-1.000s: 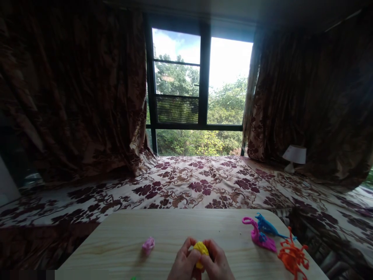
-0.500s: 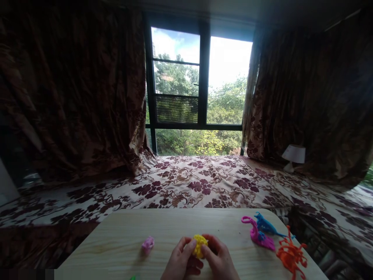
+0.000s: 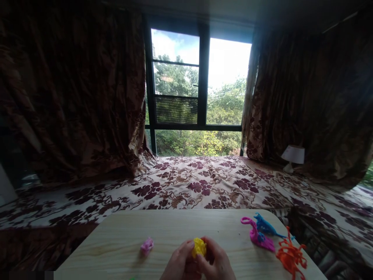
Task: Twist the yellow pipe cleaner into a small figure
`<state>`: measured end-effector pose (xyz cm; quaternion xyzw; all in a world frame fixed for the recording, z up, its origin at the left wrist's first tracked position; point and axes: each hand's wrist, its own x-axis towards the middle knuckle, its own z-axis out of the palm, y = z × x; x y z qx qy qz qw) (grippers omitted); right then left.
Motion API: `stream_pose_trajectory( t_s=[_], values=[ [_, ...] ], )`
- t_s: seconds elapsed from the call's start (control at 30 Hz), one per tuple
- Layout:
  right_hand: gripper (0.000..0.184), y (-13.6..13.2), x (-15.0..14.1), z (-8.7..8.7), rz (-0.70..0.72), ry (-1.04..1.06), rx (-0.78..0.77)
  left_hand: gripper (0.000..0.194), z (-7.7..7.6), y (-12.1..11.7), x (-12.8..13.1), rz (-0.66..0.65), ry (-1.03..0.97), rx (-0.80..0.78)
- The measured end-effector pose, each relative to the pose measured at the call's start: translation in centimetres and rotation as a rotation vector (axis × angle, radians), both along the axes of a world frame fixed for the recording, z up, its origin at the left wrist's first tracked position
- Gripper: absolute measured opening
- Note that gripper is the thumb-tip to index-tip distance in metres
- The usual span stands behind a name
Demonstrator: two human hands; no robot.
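Note:
A small lump of yellow modelling clay (image 3: 199,247) is pinched between both hands, over the near middle of the wooden table (image 3: 122,233). My left hand (image 3: 178,261) holds it from the left, thumb near its upper edge. From the other side my right hand (image 3: 216,259) grips it, with the thumb pressed across its lower front. The lower fingers of both hands are partly hidden behind the thumbs. Left of the hands lies a lump of pink clay (image 3: 147,245), touched by neither hand.
On the table's right side lie a magenta clay figure with a curved neck (image 3: 258,238), a blue clay figure (image 3: 265,225) and an orange many-limbed figure (image 3: 291,253). Beyond the table stretches a flower-patterned cover (image 3: 201,186), with a small white lamp (image 3: 293,154) at right.
The yellow clay looks smoother and more compact than before. My hands have closed in around it, and the right thumb has moved lower across its front.

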<state>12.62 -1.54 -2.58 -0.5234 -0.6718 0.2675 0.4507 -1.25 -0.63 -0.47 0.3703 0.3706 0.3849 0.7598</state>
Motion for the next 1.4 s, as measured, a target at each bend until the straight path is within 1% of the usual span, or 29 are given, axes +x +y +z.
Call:
stream_pose_trajectory(
  t_s=[0.1,0.27,0.4,0.47,0.5,0.57,0.67,0.77,0.83,0.9,0.97,1.07,1.13,1.23,1.3,1.4],
  values=[
    [0.019,0.0,0.0,-0.1,0.031,-0.035,-0.021,0.034,0.1,0.1,0.0,0.005,-0.009,-0.016],
    [0.014,-0.1,0.0,0.2,0.008,-0.046,-0.031,0.029,-0.4,0.2,0.3,0.027,-0.034,-0.021],
    [0.015,-0.1,0.1,0.6,-0.035,-0.039,-0.025,0.028,-0.4,-0.1,0.7,-0.033,-0.114,-0.056],
    [0.014,-0.1,0.0,0.2,-0.061,-0.033,-0.003,0.026,-0.4,-0.2,0.9,-0.064,-0.155,-0.091],
    [0.013,0.0,-0.1,0.0,-0.079,-0.028,0.014,0.025,-0.5,-0.3,1.1,-0.06,-0.175,-0.093],
    [0.01,0.2,-0.4,-0.8,-0.113,-0.023,0.049,0.02,-0.8,-0.2,1.4,-0.011,-0.191,-0.053],
    [0.008,0.4,-0.8,-1.8,-0.144,-0.024,0.087,0.013,-1.6,0.2,1.6,0.08,-0.103,0.058],
    [0.011,0.5,-1.1,-2.1,-0.182,-0.036,0.09,0.008,-2.1,0.4,1.7,0.109,0.027,0.147],
    [0.013,0.5,-1.2,-2.1,-0.201,-0.051,0.079,0.006,-2.3,0.5,1.7,0.136,0.07,0.192],
    [0.014,0.4,-1.2,-1.9,-0.183,-0.023,0.067,0.005,-2.3,0.6,1.7,0.179,0.074,0.206],
    [0.021,0.4,-1.1,-1.7,-0.101,0.085,0.033,0.005,-2.4,0.8,1.7,0.2,0.04,0.174],
    [0.037,0.5,-0.8,-1.6,0.028,0.262,-0.05,0.011,-2.2,1.0,1.3,0.19,-0.068,0.068],
    [0.039,0.6,-0.6,-1.5,0.062,0.29,-0.076,0.017,-1.9,0.9,1.0,0.179,-0.109,0.027],
    [0.033,0.5,-0.4,-1.4,0.063,0.243,-0.054,0.02,-1.1,0.6,0.9,0.157,-0.123,0.046],
    [0.033,0.4,-0.3,-1.1,0.035,0.206,-0.031,0.022,-0.6,0.3,1.0,0.131,-0.156,0.058],
    [0.033,0.2,-0.3,-0.4,0.01,0.159,-0.015,0.024,0.0,0.0,1.4,0.151,-0.166,0.029]
  ],
)
